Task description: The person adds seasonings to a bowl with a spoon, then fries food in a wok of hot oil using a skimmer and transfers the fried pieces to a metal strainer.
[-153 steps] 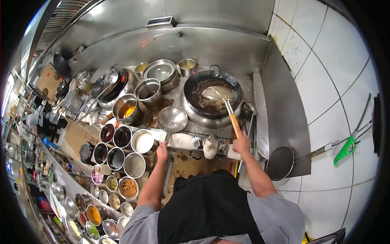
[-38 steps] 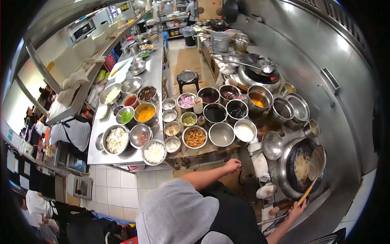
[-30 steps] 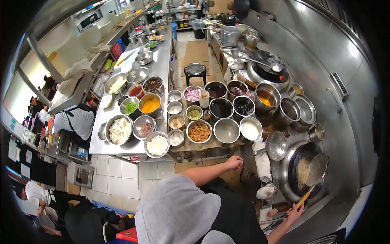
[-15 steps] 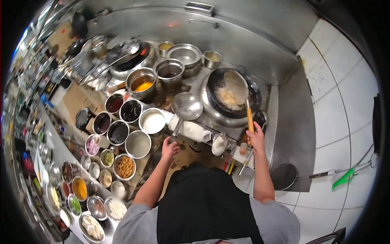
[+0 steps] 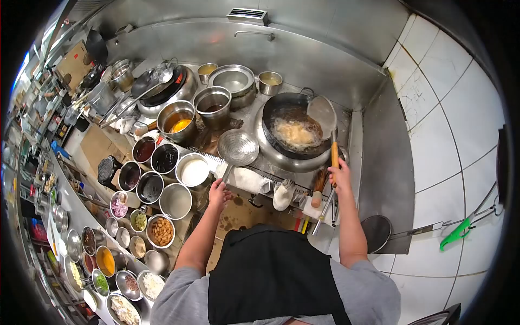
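Observation:
My right hand (image 5: 340,176) is wrapped round the wooden handle of a wide mesh strainer (image 5: 322,115), whose head rests at the right side of a black wok (image 5: 271,103). Pale food (image 5: 297,132) bubbles in dark oil in the wok's middle. To the left, my left hand (image 5: 218,195) is closed on the handle end of a perforated steel ladle (image 5: 238,147). That ladle's bowl lies on the stove beside the wok, with a white cloth (image 5: 246,180) to the right of its handle.
Pots of sauces, one with white liquid (image 5: 194,171), and a bowl of brown pieces (image 5: 161,231) stand at the left. A second wok (image 5: 157,89) is farther back. On the right, a dark round strainer (image 5: 375,233) hangs by the tiled wall, near green tongs (image 5: 456,234).
The view has swung back from the left-hand counter to the stove. My left hand has closed on the ladle's handle. The mesh strainer has shifted to the wok's right side, uncovering the pale food.

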A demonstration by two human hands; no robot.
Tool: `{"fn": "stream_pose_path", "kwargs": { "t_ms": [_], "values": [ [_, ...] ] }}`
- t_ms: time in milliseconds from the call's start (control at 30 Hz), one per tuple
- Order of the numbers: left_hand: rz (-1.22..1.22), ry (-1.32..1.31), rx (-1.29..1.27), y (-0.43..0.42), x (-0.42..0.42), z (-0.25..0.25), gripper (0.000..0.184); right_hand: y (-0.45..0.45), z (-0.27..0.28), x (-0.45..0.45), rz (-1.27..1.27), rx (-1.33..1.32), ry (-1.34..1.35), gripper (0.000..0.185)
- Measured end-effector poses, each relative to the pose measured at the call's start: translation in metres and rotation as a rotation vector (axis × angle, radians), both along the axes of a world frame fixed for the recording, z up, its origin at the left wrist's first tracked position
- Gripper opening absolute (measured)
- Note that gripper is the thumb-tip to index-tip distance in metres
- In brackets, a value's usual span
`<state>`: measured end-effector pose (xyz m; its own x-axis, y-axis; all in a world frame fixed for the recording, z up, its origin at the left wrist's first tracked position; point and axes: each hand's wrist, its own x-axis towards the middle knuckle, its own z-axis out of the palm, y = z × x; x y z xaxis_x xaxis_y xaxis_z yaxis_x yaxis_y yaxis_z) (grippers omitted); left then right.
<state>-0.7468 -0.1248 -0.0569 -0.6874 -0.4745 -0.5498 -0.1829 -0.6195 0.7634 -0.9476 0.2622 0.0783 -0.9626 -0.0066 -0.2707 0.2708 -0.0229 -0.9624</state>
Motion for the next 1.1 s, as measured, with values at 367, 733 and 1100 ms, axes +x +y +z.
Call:
{"fn": "stream_pose_path", "kwargs": {
  "t_ms": [367, 733, 1100],
  "values": [
    [0.003, -0.085, -0.180, 0.010, -0.007, -0.010, 0.035, 0.009, -0.020, 0.018, 0.163, -0.781, -0.403, 0.043],
    [0.100, -0.184, -0.146, 0.026, 0.046, 0.001, 0.033, 0.031, -0.027, 0.016, 0.185, -0.675, -0.236, 0.054],
    [-0.169, -0.204, -0.348, 0.018, 0.024, 0.028, 0.028, 0.007, -0.034, -0.002, 0.152, -0.097, 0.054, 0.059]
  ]
}}
